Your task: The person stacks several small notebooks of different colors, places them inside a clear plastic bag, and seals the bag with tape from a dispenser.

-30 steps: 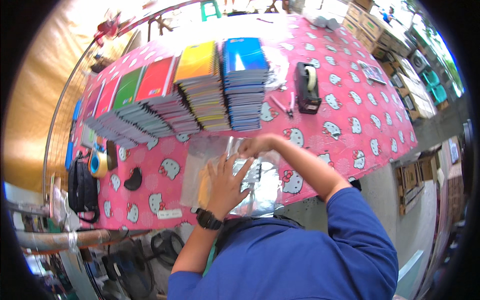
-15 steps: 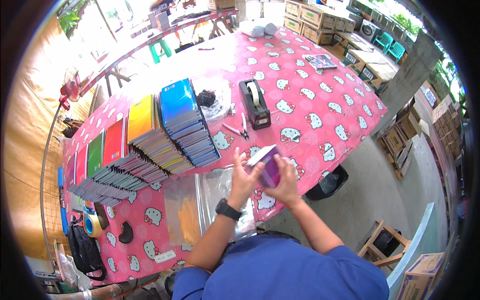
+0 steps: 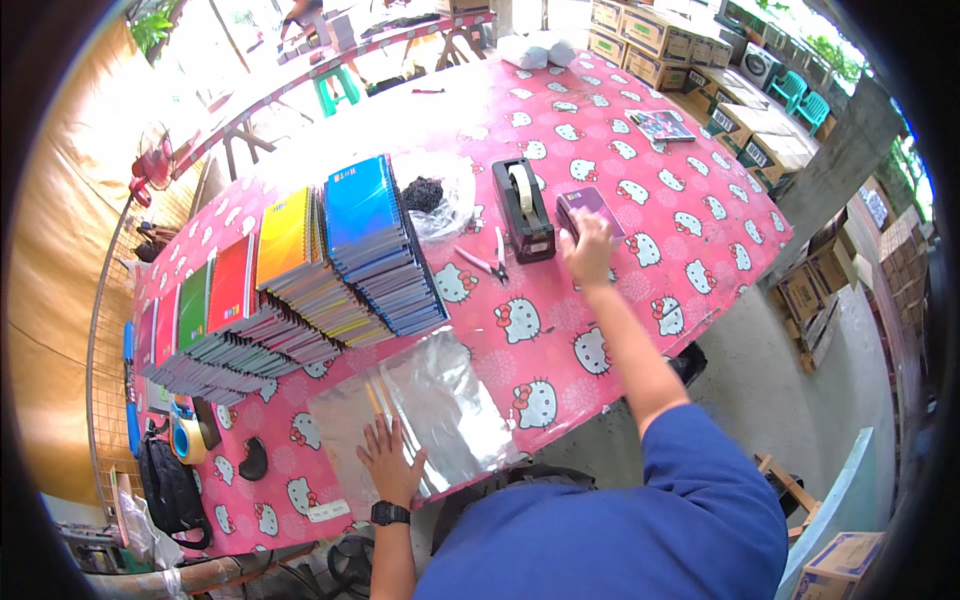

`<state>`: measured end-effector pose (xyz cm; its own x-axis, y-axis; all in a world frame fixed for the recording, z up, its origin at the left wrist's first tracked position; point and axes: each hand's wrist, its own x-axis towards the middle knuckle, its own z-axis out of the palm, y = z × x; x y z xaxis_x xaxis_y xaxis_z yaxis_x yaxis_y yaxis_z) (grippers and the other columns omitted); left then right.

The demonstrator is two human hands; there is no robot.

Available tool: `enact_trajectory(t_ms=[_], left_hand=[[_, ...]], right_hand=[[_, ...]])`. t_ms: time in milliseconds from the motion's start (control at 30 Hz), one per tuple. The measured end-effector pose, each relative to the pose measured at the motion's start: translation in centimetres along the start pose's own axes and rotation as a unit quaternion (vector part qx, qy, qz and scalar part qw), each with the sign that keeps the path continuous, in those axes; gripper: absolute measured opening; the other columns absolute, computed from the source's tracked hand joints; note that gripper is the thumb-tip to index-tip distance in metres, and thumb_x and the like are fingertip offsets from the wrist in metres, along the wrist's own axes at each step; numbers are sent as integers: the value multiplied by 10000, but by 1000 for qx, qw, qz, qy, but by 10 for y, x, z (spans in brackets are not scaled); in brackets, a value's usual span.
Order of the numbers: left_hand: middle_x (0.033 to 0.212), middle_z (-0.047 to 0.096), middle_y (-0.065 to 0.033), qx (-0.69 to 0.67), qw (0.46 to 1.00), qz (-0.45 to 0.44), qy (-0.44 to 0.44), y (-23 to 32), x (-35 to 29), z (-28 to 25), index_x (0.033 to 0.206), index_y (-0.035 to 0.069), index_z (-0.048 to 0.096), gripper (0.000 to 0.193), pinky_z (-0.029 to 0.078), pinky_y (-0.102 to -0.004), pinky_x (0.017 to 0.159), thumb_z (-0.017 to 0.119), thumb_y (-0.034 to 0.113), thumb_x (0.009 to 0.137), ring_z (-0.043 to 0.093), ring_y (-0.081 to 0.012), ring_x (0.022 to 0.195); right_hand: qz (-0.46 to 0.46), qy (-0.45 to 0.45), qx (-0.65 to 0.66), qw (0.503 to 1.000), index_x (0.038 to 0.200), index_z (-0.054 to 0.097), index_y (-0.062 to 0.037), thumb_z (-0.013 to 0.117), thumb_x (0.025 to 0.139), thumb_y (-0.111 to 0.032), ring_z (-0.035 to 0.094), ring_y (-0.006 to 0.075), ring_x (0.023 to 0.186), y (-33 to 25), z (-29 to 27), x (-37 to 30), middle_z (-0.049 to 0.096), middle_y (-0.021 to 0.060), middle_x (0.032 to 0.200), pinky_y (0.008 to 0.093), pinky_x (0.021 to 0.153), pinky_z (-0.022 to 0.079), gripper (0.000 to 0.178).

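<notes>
A small purple notebook (image 3: 600, 205) lies just right of the black tape dispenser (image 3: 524, 210). My right hand (image 3: 588, 250), arm stretched out, grips its near edge; the fingertips are slightly blurred. Near the table's front edge, my left hand (image 3: 392, 462) rests with fingers spread on clear plastic bags (image 3: 450, 420), holding nothing. Spiral notebooks stand in stacks left of centre: blue (image 3: 360, 205), yellow (image 3: 285, 235), red (image 3: 232, 283) and green (image 3: 195, 305) covers show on top. Pink-handled pliers (image 3: 484, 260) lie open between the stacks and the dispenser.
A pink patterned cloth covers the table (image 3: 535, 400). At its left are a tape roll (image 3: 187, 440), a black pouch (image 3: 172, 490) and a dark curved object (image 3: 253, 459). A plastic bag with black bits (image 3: 440, 205) sits behind the pliers. Cardboard boxes (image 3: 655, 40) stand beyond the far right.
The purple notebook has gone from between both hands to beside the tape dispenser, with my right hand. My left hand has let go of it and moved down-left onto the plastic bags.
</notes>
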<state>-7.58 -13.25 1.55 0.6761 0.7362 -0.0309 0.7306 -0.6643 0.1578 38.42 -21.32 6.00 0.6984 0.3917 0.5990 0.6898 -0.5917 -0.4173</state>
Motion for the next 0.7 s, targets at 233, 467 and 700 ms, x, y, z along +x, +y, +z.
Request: enact_trajectory(t_ms=[233,467,700], left_hand=[[1485,153,-86,-17,997,-74,-9,-7,-3,-8,1401,184,267,758,106,-625,1018,539,520,779,145,-365,1345],[1447,213,-142,-124,981,-38,142,-48,-3,-39,1336,147,373,680,129,-616,1017,587,456,770,188,-387,1315],[1330,386,-164,-265,914,2,307,-104,-20,-91,1064,66,586,352,264,-464,1021,644,110,719,313,-376,1231]], right_hand=[[-268,-323,182,889,1233,486,-138,620,769,-275,369,287,1230,-153,-15,-205,416,107,1324,466,1014,270,502],[-236,-267,308,882,1007,614,-59,638,719,-173,482,305,1069,-241,-40,-154,580,119,1093,434,908,371,310],[-527,-199,368,740,1043,559,-53,607,734,-141,516,308,998,-546,-28,-91,566,142,1076,391,860,439,324]])
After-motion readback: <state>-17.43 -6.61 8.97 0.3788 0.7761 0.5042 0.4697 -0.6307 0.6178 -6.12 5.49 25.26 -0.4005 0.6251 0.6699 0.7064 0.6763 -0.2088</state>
